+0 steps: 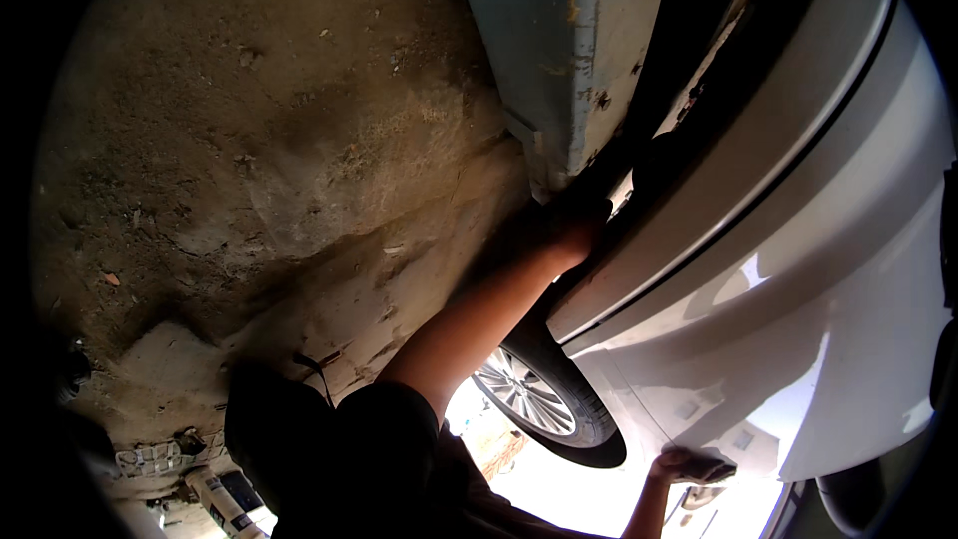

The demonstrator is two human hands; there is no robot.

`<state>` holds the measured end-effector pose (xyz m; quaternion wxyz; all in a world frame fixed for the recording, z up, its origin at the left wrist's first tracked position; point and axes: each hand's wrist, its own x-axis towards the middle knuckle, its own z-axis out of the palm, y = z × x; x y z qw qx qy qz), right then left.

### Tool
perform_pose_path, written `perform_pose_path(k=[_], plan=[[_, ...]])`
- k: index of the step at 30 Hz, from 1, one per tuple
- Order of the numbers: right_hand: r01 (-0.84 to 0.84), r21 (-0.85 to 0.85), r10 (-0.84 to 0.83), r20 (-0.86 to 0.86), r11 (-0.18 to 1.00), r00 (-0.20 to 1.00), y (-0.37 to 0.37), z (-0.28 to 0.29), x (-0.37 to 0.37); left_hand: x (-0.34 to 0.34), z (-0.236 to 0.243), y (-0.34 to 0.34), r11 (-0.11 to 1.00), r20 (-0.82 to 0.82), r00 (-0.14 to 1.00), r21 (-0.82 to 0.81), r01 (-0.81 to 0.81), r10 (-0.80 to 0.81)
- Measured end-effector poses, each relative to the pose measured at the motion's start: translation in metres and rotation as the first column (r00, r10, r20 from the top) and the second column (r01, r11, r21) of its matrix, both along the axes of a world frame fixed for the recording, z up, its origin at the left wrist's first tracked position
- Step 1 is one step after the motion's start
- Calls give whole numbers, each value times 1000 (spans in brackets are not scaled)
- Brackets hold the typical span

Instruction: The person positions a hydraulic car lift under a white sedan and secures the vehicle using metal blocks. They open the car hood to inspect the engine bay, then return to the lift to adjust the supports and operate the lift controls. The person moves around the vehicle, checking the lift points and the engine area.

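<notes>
A blue-grey metal panel (559, 50), rusted and chipped along its edge, hangs down from the far side of the scene and ends just above my left hand (571, 230). To its left spreads rough, stained concrete ground (259, 140), cracked and dusty. To its right curves the white car body (798, 269), glossy, with a dark trim line running along it. Between panel and car lies a deep black gap, and what is inside it is too dark to tell.

My left forearm rises from the near edge, past my dark sleeve (329, 439), and crosses in front of the tyre (559, 379) and its silver spoked wheel (522, 391), hiding the far part of the tyre. My left hand sits right at the lower edge of the car's sill, touching it where the blue-grey panel ends; it is in shadow, the fingers look curled toward the edge, but I cannot tell whether they grip anything.

My right hand (694, 464) is near the lower right, flat against the white body, fingers spread loose and closing on nothing. It lies just right of the wheel and well apart from my left hand.
</notes>
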<state>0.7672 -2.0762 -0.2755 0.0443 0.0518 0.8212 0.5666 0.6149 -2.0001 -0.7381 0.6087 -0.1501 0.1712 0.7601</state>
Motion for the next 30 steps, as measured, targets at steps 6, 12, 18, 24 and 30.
perform_pose_path(k=[6,12,18,24,30], plan=[[30,123,-31,0,992,1000,-37,-6,-20,-24,40,-23,898,339,902,426,108,-269],[-77,-85,65,-134,993,989,-19,4,-22,13,1,-83,947,333,921,307,96,-202],[-164,-328,41,-350,930,936,-40,30,-15,-39,46,-233,935,71,950,-169,311,-303],[-404,-567,-27,-603,718,797,-52,37,-18,-164,96,-379,854,-342,908,-519,31,-240],[-355,-776,-264,-542,522,798,-58,13,-29,-189,170,-497,666,-366,930,-689,-285,20]])
